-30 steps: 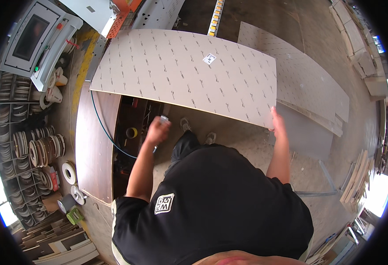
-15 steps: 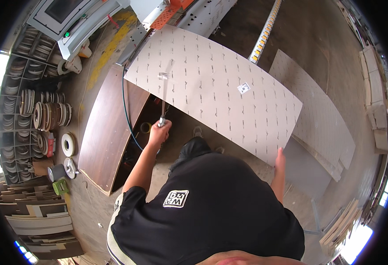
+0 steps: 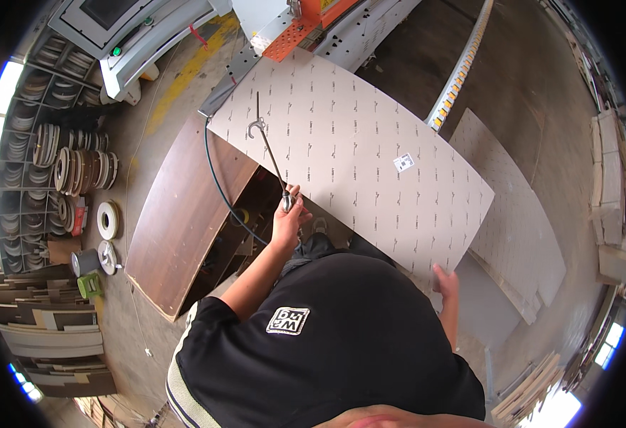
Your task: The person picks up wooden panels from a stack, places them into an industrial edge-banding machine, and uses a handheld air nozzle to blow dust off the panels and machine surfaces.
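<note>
In my left hand (image 3: 288,221) is an air blow gun (image 3: 286,201), its fingers wrapped round the metal handle. The gun's long thin nozzle (image 3: 272,158) points away from me over a large pale panel (image 3: 356,153) with rows of small printed marks and a white label (image 3: 403,162). A curved hook-like piece sits partway along the nozzle. My right hand (image 3: 446,279) grips the panel's near right corner, with a digit on the top face and the rest partly hidden. A dark teal hose (image 3: 217,175) hangs from the panel's far left corner and runs toward my left hand.
A machine with an orange perforated plate (image 3: 291,37) stands at the panel's far end. A roller rail (image 3: 459,78) extends at the far right. To the left is a brown wooden cabinet (image 3: 185,214); more panels (image 3: 516,221) lie right. Edge-band rolls (image 3: 85,171) fill a rack.
My left hand has moved right and nearer the panel with the blow gun, whose nozzle now tilts left. My right hand has gone from flat against the edge to gripping the corner.
</note>
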The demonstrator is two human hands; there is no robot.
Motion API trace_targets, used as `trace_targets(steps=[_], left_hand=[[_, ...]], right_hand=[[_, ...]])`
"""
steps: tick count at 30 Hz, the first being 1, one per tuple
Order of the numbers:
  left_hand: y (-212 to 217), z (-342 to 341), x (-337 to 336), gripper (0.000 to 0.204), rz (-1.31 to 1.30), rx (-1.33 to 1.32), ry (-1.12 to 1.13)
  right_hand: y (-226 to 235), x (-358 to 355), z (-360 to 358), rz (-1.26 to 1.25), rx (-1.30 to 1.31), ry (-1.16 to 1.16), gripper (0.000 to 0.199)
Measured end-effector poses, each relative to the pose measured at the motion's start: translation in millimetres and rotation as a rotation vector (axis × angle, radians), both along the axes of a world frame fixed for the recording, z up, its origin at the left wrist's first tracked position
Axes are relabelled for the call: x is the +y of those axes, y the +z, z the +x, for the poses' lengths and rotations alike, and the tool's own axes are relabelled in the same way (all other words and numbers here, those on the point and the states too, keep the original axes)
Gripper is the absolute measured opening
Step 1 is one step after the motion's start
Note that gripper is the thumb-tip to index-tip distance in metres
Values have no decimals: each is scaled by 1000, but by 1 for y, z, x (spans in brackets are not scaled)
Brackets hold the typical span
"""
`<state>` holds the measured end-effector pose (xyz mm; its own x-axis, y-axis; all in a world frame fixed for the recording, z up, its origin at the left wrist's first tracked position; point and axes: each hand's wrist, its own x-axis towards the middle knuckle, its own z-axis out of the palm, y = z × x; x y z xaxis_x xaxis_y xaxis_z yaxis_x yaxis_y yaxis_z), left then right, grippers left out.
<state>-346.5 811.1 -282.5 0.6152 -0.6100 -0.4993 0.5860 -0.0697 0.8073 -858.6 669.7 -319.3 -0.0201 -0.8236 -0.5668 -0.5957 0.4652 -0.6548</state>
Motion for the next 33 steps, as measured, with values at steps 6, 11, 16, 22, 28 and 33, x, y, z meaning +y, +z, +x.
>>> trace_targets(steps=[6,11,16,22,28,33], left_hand=[[-1,6,-5,44,-26,8,-33],[-15,16,-32,44,-19,5,-65],[-32,21,-55,43,-13,-56,-142],[3,6,-52,39,308,-462,-640],[23,-49,-35,47,360,-1667,-1463],[10,-76,-44,46,364,-1903,-1621]], right_hand=[[11,2,10,-17,86,32,62],[0,-22,19,-87,134,17,63],[-25,-50,12,-71,69,19,65],[-45,-35,11,-188,52,-85,73],[-121,-62,-21,38,-580,-669,64],[-141,23,-78,-153,-681,-987,44]])
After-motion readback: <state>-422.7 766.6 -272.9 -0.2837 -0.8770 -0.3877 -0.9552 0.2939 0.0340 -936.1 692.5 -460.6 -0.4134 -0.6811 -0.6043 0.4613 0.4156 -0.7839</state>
